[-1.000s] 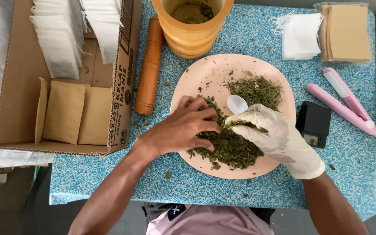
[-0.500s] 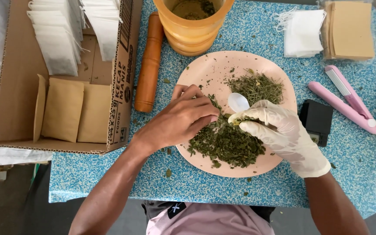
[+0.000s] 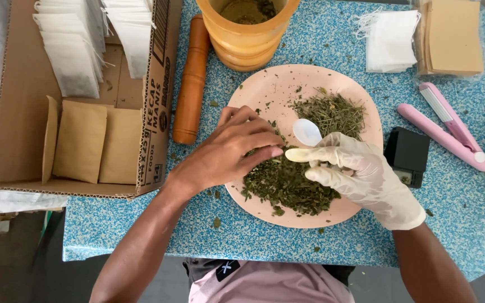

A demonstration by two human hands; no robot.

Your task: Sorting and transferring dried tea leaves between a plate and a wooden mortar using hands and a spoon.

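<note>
A pale pink plate (image 3: 270, 90) lies on the blue speckled table (image 3: 321, 247), with one heap of dried green herbs (image 3: 287, 185) at its near side and a smaller heap (image 3: 332, 112) further back. My bare left hand (image 3: 225, 151) rests on the near heap with its fingers stretched out. Their tips touch my gloved forefinger. My right hand (image 3: 360, 174), in a white glove, grips a white spoon (image 3: 307, 132) whose bowl points away from me, over the plate between the two heaps. Nothing shows in my left hand.
An orange tub (image 3: 248, 39) and a wooden pestle (image 3: 192, 78) stand behind the plate. The cardboard box (image 3: 155, 112) at left holds brown pouches (image 3: 91, 143) and white filter bags (image 3: 74, 50). At right are white bags (image 3: 391, 39), brown pouches (image 3: 453, 36), a black scale (image 3: 406, 156) and a pink sealer (image 3: 450, 134).
My left hand has slid a little up and left over the herbs, and its fingers now reach the gloved forefinger. The gloved hand and spoon have hardly moved.
</note>
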